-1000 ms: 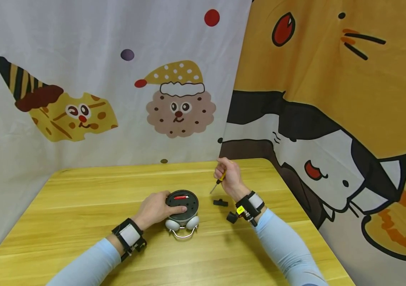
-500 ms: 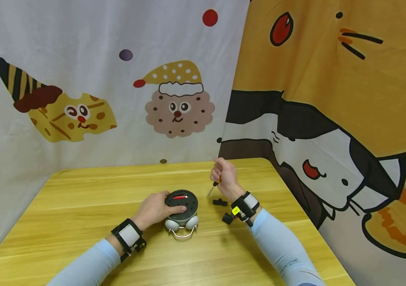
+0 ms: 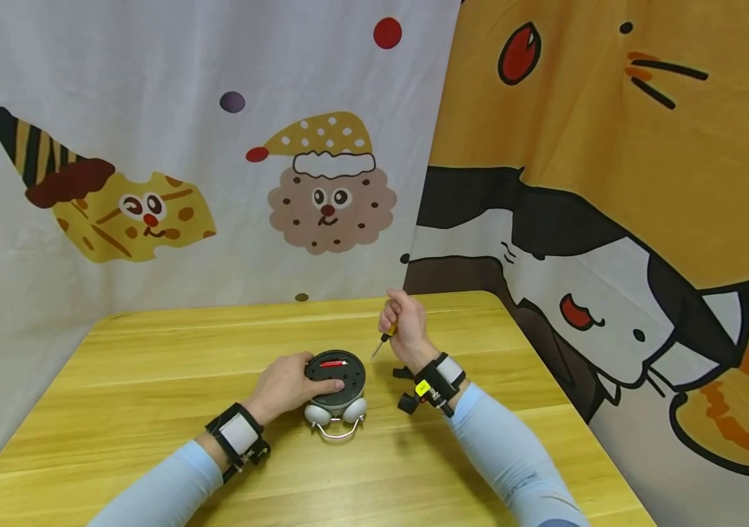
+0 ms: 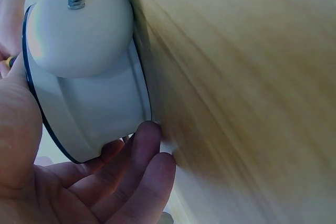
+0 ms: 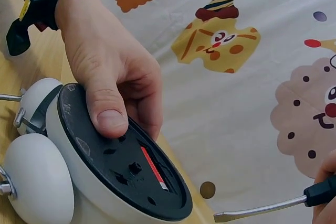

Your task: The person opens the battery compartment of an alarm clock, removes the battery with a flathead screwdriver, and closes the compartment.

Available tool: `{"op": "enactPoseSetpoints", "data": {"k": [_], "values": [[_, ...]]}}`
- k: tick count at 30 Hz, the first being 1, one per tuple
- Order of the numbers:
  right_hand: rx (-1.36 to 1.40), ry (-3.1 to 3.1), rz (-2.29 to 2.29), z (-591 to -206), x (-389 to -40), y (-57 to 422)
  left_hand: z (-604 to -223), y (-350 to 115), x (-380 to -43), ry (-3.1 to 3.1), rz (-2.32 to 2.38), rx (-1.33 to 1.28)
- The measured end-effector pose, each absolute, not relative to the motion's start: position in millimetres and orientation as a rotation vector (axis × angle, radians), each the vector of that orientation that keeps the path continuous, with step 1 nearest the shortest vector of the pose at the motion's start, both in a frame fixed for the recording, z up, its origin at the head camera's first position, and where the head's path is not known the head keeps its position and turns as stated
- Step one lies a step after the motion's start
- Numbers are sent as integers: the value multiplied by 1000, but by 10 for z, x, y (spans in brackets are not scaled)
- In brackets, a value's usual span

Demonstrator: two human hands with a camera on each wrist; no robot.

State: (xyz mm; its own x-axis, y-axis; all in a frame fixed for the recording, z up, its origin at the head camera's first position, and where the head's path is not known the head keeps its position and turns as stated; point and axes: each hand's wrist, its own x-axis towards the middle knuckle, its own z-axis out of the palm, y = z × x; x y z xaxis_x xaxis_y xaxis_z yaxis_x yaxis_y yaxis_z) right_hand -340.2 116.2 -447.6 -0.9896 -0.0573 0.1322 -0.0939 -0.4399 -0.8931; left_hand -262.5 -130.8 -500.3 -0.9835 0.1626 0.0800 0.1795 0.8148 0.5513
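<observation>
A white twin-bell alarm clock [image 3: 337,380] lies on its face, its black back turned up. A red battery [image 5: 153,168] shows in the open slot of that back. My left hand [image 3: 287,384] grips the clock from the left, thumb over the back and fingers around the side near the tabletop. In my right hand [image 3: 405,329] is a flat-tipped screwdriver [image 5: 262,209] with a yellow and black handle. Its tip points down, to the right of the clock and apart from it.
A small black plastic piece [image 3: 402,373] lies on the wooden table [image 3: 150,380], partly hidden by my right wrist. A black camera mount [image 3: 436,384] is strapped to that wrist. Printed curtains [image 3: 170,44] hang behind the table's back edge.
My right hand has moved left with the screwdriver, bringing its tip closer to the clock. My left hand and the clock have stayed in place.
</observation>
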Motion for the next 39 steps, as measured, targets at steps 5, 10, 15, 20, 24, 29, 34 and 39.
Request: {"op": "enactPoseSetpoints", "data": {"k": [5,10,15,20,24,29,34,39], "values": [[194,-1646,2654,-4470,-3398,1107,-4993,-1310,-2620,-2968,-910,-281],[234,-1648,2650,-4486,-3411,1060,-4987,-1310,-2619,-2968,-916,-280],[259,-1648,2620,-4499,-3426,1002,-4988,-1316,-2615,-2968,-917,-281],[341,-1712,2575,-4513,-3432,959,-4992,-1322,-2612,-2965,-916,-285],[381,-1706,2570,-4500,-3426,925,-4992,-1320,-2616,-2960,-915,-285],[390,-1655,2614,-4486,-3427,888,-4990,-1318,-2620,-2959,-918,-279],[394,-1625,2650,-4507,-3429,858,-4982,-1319,-2616,-2962,-922,-292],[438,-1627,2637,-4525,-3419,824,-4994,-1318,-2630,-2961,-914,-294]]}}
